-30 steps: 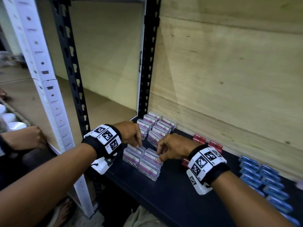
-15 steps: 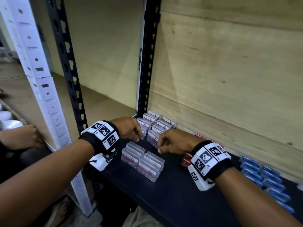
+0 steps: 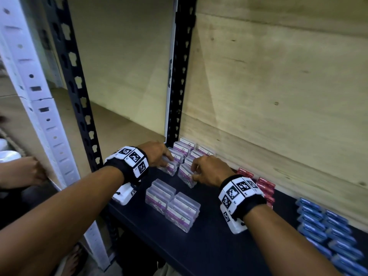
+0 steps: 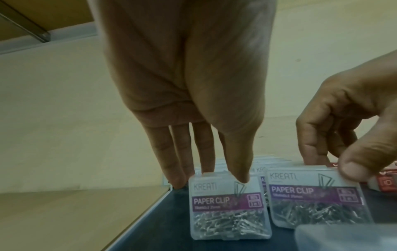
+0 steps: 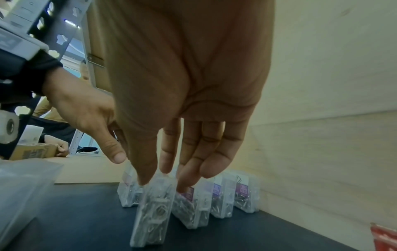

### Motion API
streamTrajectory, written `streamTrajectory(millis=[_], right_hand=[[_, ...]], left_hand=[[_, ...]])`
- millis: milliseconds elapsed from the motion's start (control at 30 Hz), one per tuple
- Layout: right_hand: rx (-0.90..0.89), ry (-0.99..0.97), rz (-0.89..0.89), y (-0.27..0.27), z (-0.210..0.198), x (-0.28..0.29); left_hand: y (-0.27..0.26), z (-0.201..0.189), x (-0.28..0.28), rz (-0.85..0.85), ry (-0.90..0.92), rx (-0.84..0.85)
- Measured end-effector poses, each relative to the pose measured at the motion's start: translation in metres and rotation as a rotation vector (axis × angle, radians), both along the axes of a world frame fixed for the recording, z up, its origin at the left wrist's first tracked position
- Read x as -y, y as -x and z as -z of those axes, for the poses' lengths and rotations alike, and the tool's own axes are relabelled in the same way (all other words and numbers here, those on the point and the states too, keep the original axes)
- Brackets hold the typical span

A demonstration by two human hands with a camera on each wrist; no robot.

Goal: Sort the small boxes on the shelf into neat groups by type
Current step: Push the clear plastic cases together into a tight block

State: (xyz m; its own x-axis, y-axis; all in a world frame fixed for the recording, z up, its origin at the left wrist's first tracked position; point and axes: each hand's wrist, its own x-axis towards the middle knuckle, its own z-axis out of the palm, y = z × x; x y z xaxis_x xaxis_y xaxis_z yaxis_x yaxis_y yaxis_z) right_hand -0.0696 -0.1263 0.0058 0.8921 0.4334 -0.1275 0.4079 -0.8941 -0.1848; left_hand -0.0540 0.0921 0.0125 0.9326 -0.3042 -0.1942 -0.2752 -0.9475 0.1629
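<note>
Clear paper-clip boxes with purple labels stand in two clusters on the dark shelf (image 3: 209, 246). The back cluster (image 3: 189, 149) is by the black upright and the front cluster (image 3: 173, 202) is nearer me. My left hand (image 3: 169, 158) pinches the front box of the back cluster's left row (image 4: 227, 203), thumb on its face and fingers behind. My right hand (image 3: 194, 172) pinches the neighbouring row's front box (image 5: 154, 212) between thumb and fingers. Red boxes (image 3: 265, 186) and blue boxes (image 3: 328, 226) sit in rows to the right.
A black slotted upright (image 3: 180, 76) stands just behind the back cluster, and a white upright (image 3: 29, 92) at the left. The plywood wall (image 3: 278, 96) closes the shelf's rear. Another person's hand (image 3: 20, 172) shows at the far left. Bare shelf lies before the red boxes.
Both hands left the front cluster of paper-clip boxes and moved back to the cluster by the upright, where each now pinches a front box.
</note>
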Motion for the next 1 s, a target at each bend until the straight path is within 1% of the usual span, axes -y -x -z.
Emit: streamTrajectory(millis=[200, 400, 600, 1000], right_hand=[[-0.053, -0.034, -0.006, 0.002, -0.002, 0.002], [-0.133, -0.042, -0.062, 0.013, -0.01, 0.009], [-0.186, -0.047, -0.1, 0.024, -0.012, 0.014], [-0.21, -0.047, -0.093, 0.04, -0.015, 0.019]], left_hand=[[0.003, -0.004, 0.002, 0.015, -0.001, -0.055], [0.014, -0.011, 0.007, 0.075, -0.016, -0.114], [0.027, -0.016, 0.012, 0.097, 0.013, -0.161], [0.04, -0.017, 0.017, 0.129, -0.003, -0.155]])
